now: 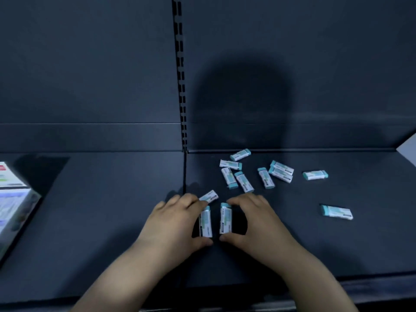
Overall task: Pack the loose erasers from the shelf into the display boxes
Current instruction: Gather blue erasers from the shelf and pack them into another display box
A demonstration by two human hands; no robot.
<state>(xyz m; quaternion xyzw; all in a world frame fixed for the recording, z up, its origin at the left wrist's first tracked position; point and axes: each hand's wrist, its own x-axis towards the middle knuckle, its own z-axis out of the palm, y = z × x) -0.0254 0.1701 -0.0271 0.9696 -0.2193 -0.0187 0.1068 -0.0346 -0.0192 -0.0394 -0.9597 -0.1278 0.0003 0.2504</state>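
The left hand (177, 219) lay knuckles-up on the dark shelf (112, 221). It pinched the left eraser (206, 222) end to end, thumb at the near end and curled fingers over the far teal end. The right hand (254, 219) mirrored it close beside. Its thumb was at the near end of the right eraser (225, 218) and its bent fingers reached the teal tip. Both erasers were white-sleeved and stood side by side, lengthwise away from the person, with a narrow gap between them and their long sides parallel.

Just past the left fingertips a third eraser (209, 196) lay at an angle. Whether the fingers touched it could not be told.

Farther back on the right shelf section lay the loose erasers (244, 181). Seven were scattered near the back edge, two of them (281, 171) stacked or pressed side by side. One more (315, 175) lay off to the right. Another (337, 212) lay apart, nearer the front and well right of the right hand.

A display box (13, 199) with a printed, pale face sat tilted at the far left edge of the shelf, well apart from the hands and partly cut off by the frame.

A slotted upright (181, 86) rose from the seam between the two shelf sections. It split the dark back panel (90, 64), where a rounded shadow (243, 102) fell. A white corner (408, 150) showed at the right edge.
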